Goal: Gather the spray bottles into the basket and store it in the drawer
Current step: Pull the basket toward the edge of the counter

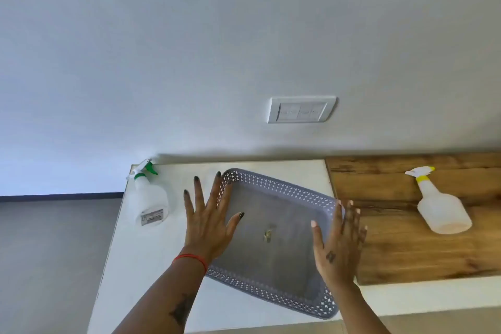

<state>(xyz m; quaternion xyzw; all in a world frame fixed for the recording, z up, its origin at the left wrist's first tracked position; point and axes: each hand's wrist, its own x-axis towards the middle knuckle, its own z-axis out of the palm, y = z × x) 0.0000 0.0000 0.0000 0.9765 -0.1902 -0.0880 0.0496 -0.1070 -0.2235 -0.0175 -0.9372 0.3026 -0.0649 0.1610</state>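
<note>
The left hand [208,221] and right hand [339,241] hovered over the empty basket [273,257] on the worktop [151,274], fingers [189,202] spread, gripping nothing. The green-topped bottle [149,198] lay just beyond the left fingertips, the yellow-topped bottle [442,206] well past the right ones; each hand should take its nearer bottle by the body.

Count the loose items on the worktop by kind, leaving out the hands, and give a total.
Spray bottles: 2, one green-topped spray bottle and one yellow-topped spray bottle
Grey baskets: 1, the grey basket
Total: 3
</note>
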